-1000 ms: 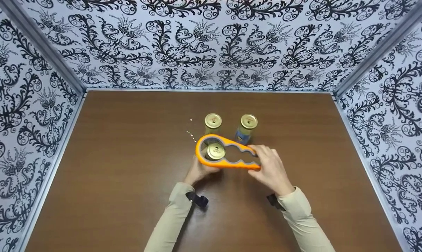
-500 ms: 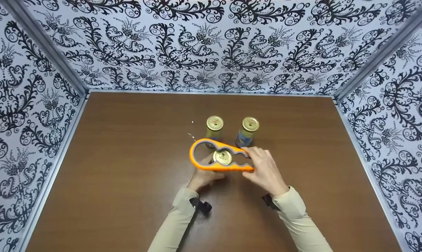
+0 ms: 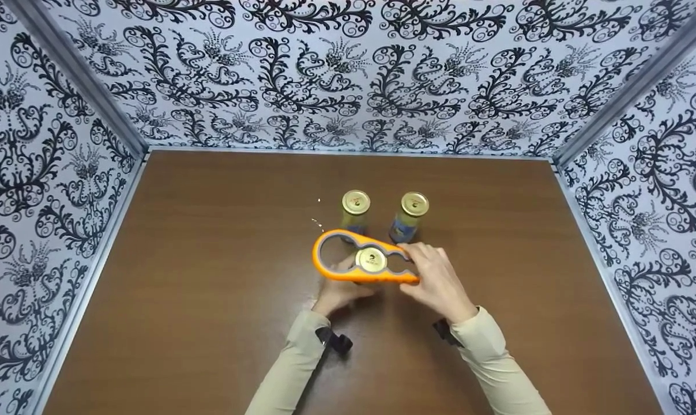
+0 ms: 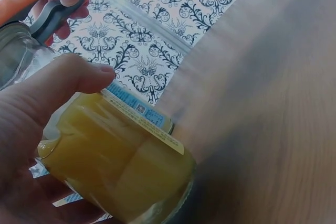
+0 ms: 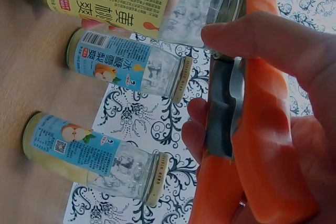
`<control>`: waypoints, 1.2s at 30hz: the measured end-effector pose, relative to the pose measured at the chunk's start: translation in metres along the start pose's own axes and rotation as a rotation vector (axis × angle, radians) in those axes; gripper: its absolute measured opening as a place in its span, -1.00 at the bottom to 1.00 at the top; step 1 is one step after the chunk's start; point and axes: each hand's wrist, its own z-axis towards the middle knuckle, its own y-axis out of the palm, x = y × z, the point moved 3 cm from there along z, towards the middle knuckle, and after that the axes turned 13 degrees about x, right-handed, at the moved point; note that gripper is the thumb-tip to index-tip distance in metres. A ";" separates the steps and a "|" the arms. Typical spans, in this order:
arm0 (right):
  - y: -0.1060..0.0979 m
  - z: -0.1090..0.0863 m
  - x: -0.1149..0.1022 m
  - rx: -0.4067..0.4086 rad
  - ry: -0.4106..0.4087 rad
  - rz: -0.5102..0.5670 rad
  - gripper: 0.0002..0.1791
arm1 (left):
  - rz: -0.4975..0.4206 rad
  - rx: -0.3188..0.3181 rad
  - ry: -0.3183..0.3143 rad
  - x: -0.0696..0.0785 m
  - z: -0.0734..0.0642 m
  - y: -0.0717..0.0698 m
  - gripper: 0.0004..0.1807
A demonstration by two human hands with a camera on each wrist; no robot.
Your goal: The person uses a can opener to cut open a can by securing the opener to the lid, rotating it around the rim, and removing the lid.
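Observation:
In the head view my left hand [image 3: 337, 295] grips a glass jar with a gold lid [image 3: 371, 260]. The left wrist view shows yellow contents in this jar [image 4: 126, 161], and the right wrist view its yellow label. My right hand [image 3: 440, 281] holds an orange jar opener [image 3: 376, 278] with grey notched inner edges by its two handles. The opener lies around the lid, which sits in a middle notch, right of the wide loop. In the right wrist view, thumb and fingers wrap the opener's handles [image 5: 273, 166]. The left fingers are partly hidden beneath the opener.
Two more lidded jars with blue labels stand behind the hands, a left one [image 3: 356, 203] and a right one [image 3: 415, 204]. Small whitish spots [image 3: 318, 222] lie on the brown table [image 3: 209, 259]. Patterned walls [image 3: 348, 75] enclose the table's back and sides.
The left hand and jar have shifted right relative to the opener. The lid has passed from the wide loop to a narrower notch, while the right hand and opener have moved slightly left.

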 end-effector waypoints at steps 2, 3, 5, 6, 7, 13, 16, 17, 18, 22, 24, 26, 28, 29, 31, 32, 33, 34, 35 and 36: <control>-0.001 0.000 0.000 -0.011 0.004 -0.005 -0.26 | 0.029 0.011 0.007 0.000 -0.001 0.000 -0.23; -0.001 0.000 0.000 -0.015 0.005 -0.012 -0.25 | 0.045 0.017 0.014 0.000 -0.001 0.000 -0.22; -0.002 -0.001 0.001 -0.023 0.008 -0.035 -0.24 | 0.055 0.026 0.018 0.000 -0.002 0.000 -0.22; -0.003 -0.001 0.001 -0.027 0.010 -0.046 -0.24 | 0.053 0.028 0.013 0.000 -0.003 0.000 -0.22; -0.003 -0.002 0.001 -0.032 0.013 -0.056 -0.24 | 0.057 0.027 0.009 -0.001 -0.003 0.001 -0.21; -0.002 -0.005 0.004 -0.070 0.019 -0.129 -0.34 | 0.056 -0.001 0.005 -0.001 -0.005 0.003 -0.20; -0.002 -0.006 0.005 -0.065 0.000 -0.154 -0.42 | 0.048 -0.006 0.015 0.000 -0.007 0.004 -0.21; -0.002 -0.006 0.005 -0.057 -0.007 -0.156 -0.43 | 0.053 -0.007 0.022 -0.001 -0.007 0.004 -0.22; -0.002 -0.006 0.005 -0.048 -0.013 -0.156 -0.45 | 0.055 -0.010 0.024 -0.001 -0.006 0.004 -0.23; -0.002 -0.007 0.006 -0.016 -0.024 -0.150 -0.48 | 0.120 -0.007 0.051 0.001 -0.005 0.002 -0.24; -0.002 -0.007 0.007 -0.007 -0.016 -0.146 -0.47 | 0.130 -0.007 0.068 0.002 -0.003 0.000 -0.24; -0.001 -0.006 0.008 -0.008 -0.012 -0.144 -0.47 | 0.109 -0.014 0.084 0.002 -0.003 -0.001 -0.26; -0.001 -0.005 0.008 -0.018 -0.018 -0.139 -0.47 | 0.071 -0.036 0.071 0.001 -0.003 -0.001 -0.28; -0.001 -0.005 0.008 -0.023 -0.024 -0.137 -0.47 | 0.056 -0.051 0.055 0.000 -0.003 -0.001 -0.29; -0.002 -0.004 0.008 -0.031 -0.039 -0.129 -0.47 | 0.034 -0.081 0.013 -0.002 -0.004 -0.001 -0.30; -0.002 -0.003 0.008 -0.036 -0.046 -0.124 -0.47 | 0.036 -0.093 -0.006 -0.004 -0.005 0.000 -0.30; -0.002 -0.002 0.008 -0.040 -0.054 -0.118 -0.47 | 0.033 -0.105 -0.029 -0.005 -0.005 0.000 -0.29; -0.002 -0.002 0.008 -0.045 -0.062 -0.113 -0.48 | 0.031 -0.117 -0.048 -0.006 -0.005 -0.001 -0.29; -0.002 -0.001 0.009 -0.048 -0.068 -0.108 -0.48 | 0.030 -0.122 -0.053 -0.007 -0.006 -0.001 -0.29; -0.002 0.000 0.009 -0.055 -0.074 -0.100 -0.48 | 0.026 -0.125 -0.058 -0.008 -0.005 -0.001 -0.29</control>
